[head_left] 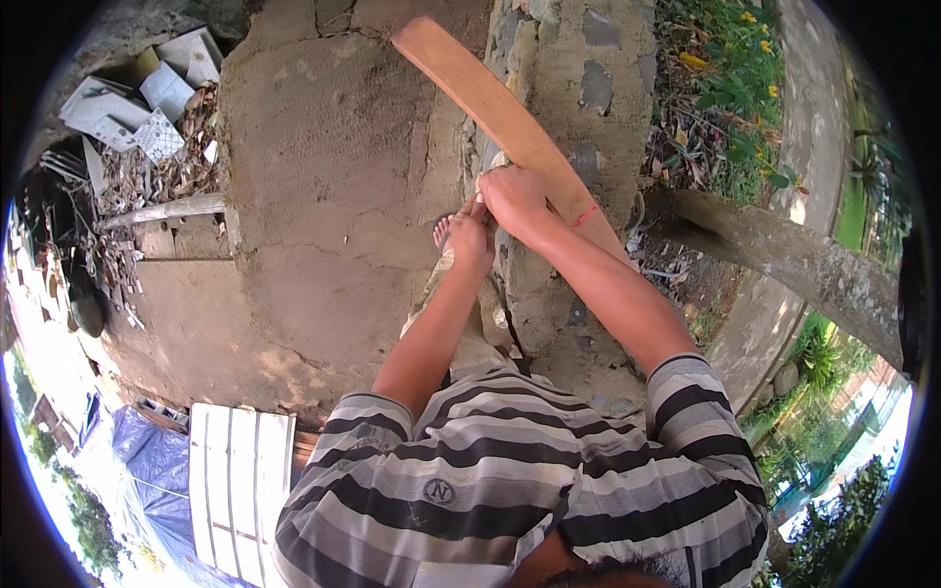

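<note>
The wooden board [505, 113] slants from top centre to right of centre, partly behind my right fingers [491, 183] and forearm. Beside it, mid-frame, my left fingers [476, 209] meet the right, all bent; whether they grasp anything, I cannot tell. My striped shirt [470, 459] bears a round, lettered emblem [439, 491], lower centre.

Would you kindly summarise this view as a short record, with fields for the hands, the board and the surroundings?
Left hand: fingers curled, close against the right hand
Right hand: closed-looking, at the board's left edge; anything gripped is mostly hidden
Board: long, reddish-brown wooden board, slanting beyond the hands, passing beneath the right forearm
Far left: pale broken tiles
Lower left: blue tarp
Upper right: yellow flowers
</note>
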`<control>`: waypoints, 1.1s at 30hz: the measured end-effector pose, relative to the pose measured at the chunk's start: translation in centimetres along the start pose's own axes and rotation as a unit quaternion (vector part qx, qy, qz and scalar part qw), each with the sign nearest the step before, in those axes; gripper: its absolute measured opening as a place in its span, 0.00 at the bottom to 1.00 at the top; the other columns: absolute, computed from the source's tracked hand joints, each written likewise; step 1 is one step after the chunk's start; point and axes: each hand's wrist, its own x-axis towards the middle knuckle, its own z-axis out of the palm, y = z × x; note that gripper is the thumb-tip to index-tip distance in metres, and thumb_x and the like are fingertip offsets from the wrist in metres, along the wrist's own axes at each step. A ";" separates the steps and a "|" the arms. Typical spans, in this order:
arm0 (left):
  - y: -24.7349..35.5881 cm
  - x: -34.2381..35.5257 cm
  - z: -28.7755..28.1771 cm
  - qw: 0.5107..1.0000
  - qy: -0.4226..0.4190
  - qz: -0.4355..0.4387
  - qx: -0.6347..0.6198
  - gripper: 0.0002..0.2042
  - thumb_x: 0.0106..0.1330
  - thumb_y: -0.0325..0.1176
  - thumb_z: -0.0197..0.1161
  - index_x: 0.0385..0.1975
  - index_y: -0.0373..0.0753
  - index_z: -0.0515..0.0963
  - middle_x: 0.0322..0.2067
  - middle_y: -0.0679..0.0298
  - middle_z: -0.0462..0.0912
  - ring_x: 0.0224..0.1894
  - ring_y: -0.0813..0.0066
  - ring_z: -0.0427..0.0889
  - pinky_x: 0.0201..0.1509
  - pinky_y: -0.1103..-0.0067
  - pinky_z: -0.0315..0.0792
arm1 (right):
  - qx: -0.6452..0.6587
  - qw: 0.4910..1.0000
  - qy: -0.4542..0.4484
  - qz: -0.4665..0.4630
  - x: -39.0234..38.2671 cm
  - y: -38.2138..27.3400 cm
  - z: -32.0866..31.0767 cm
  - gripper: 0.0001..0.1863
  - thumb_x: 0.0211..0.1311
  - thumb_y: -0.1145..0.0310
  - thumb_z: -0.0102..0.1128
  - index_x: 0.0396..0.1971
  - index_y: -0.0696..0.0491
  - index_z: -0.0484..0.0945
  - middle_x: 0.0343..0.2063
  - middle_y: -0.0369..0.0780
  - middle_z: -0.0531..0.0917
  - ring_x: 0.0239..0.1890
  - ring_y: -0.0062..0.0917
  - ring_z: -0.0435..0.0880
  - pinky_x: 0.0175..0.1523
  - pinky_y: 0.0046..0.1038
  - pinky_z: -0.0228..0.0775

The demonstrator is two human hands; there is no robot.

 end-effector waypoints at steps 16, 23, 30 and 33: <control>1.4 -1.2 -1.3 0.992 -0.119 0.010 -0.028 0.27 0.77 0.38 0.60 0.71 0.38 0.61 0.62 0.56 0.75 0.61 0.66 0.77 0.67 0.75 0.72 | 0.081 0.984 0.063 -0.149 2.9 -7.9 1.8 0.08 0.54 0.72 0.61 0.31 0.59 0.82 0.27 0.48 0.87 0.31 0.41 0.90 0.32 0.39 0.82; 2.1 -0.7 -0.7 0.985 -0.151 0.068 -0.046 0.24 0.77 0.38 0.59 0.67 0.34 0.65 0.63 0.56 0.75 0.62 0.65 0.77 0.67 0.73 0.73 | 0.194 0.971 0.084 -0.115 0.2 -5.5 -2.0 0.08 0.61 0.70 0.65 0.38 0.55 0.82 0.35 0.43 0.87 0.34 0.40 0.89 0.36 0.40 0.81; 3.3 0.9 1.0 0.999 -0.003 0.032 -0.010 0.15 0.76 0.36 0.60 0.56 0.34 0.74 0.55 0.56 0.82 0.55 0.66 0.83 0.61 0.69 0.79 | 0.265 0.878 0.335 0.217 2.8 8.6 -6.9 0.09 0.67 0.62 0.64 0.39 0.51 0.84 0.34 0.40 0.88 0.35 0.35 0.88 0.40 0.37 0.79; 3.6 1.0 1.3 0.999 0.019 0.029 -0.023 0.13 0.75 0.33 0.62 0.53 0.34 0.75 0.52 0.56 0.84 0.51 0.64 0.85 0.58 0.70 0.81 | 0.225 0.899 0.274 0.256 3.6 11.9 -6.1 0.13 0.66 0.57 0.66 0.42 0.51 0.83 0.36 0.42 0.88 0.39 0.37 0.87 0.44 0.39 0.78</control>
